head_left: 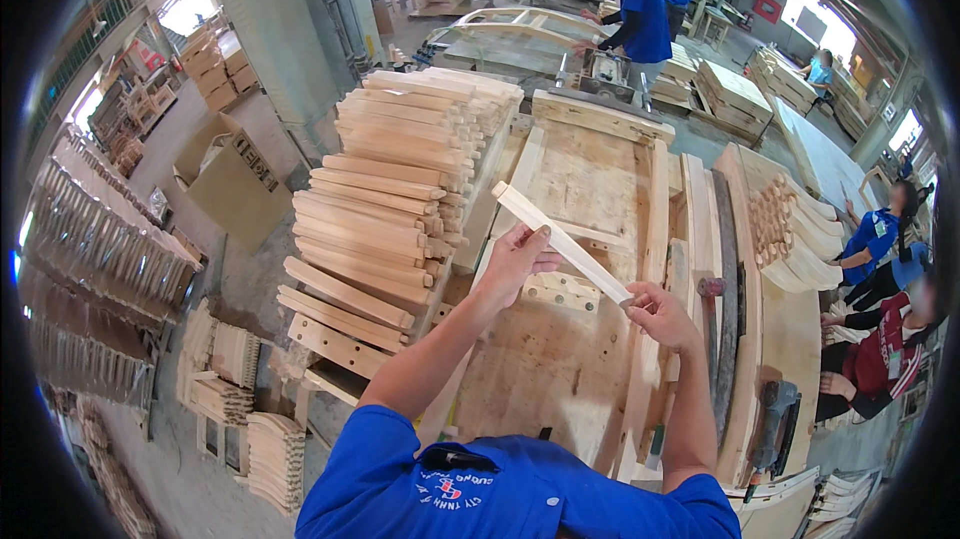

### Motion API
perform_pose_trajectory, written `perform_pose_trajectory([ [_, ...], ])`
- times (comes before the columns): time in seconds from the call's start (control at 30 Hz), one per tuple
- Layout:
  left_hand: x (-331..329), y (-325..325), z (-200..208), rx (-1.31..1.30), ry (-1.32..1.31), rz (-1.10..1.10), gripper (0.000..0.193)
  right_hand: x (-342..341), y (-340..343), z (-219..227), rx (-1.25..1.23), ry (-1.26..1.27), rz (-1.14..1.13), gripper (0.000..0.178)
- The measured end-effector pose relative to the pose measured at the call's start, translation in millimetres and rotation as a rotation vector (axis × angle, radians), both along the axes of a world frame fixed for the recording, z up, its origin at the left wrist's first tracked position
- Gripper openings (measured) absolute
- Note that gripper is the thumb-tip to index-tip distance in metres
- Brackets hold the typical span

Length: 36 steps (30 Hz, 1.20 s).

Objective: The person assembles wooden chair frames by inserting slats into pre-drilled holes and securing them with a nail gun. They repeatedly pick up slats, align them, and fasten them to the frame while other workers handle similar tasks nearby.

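A pale, slightly curved wooden slat [565, 245] slants across the space in front of me, its far end up and to the left. My left hand [515, 261] grips it near the upper part, thumb on top. Around its lower right end close the fingers of my right hand [660, 315]. Below the slat lies a wooden work frame [540, 369] with a plywood bed and raised side rails. Beside my left arm rises a big stack of similar wooden slats [385, 189], piled in rows.
Right of the frame lie a red-headed mallet [711, 289] and a nail gun [775, 419]. Curved wooden pieces [795, 229] are stacked on the right bench. A cardboard box [230, 184] stands on the left. One co-worker [640, 14] works at the far bench; others sit at right.
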State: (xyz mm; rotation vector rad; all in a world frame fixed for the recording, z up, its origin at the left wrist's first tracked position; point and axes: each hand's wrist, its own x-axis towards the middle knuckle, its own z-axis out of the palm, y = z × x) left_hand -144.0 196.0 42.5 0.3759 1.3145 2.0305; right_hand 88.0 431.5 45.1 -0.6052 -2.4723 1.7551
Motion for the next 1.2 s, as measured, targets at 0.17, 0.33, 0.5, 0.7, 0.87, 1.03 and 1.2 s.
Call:
perform_pose_trajectory([
  [0.17, -31, -44, 26, 0.034, 0.059, 0.182, 0.032, -52, -30, 21, -0.014, 0.076, 0.093, 0.02],
  [0.33, -115, -105, 47, -0.175, 0.271, 0.504, 0.032, -156, -91, 52, -0.014, 0.263, 0.272, 0.03],
  [0.5, -212, -209, 43, -0.637, 0.378, 0.823, 0.055, -273, -103, 55, -0.183, 0.198, 0.386, 0.031],
  [0.7, -252, -166, 12, -1.196, 0.931, 1.058, 0.056, -414, -18, 19, -0.106, 0.178, -0.052, 0.025],
  [0.87, -232, -170, 16, -1.127, 0.759, 0.936, 0.043, -498, -7, -10, -0.378, 0.15, -0.128, 0.021],
  [1.03, -231, -179, 11, -1.021, 0.61, 0.943, 0.037, -542, -30, -24, -0.684, 0.054, -0.153, 0.021],
  [1.2, -234, -172, 11, -0.968, 0.715, 0.97, 0.034, -531, -16, -16, -0.727, 0.164, -0.182, 0.013],
])
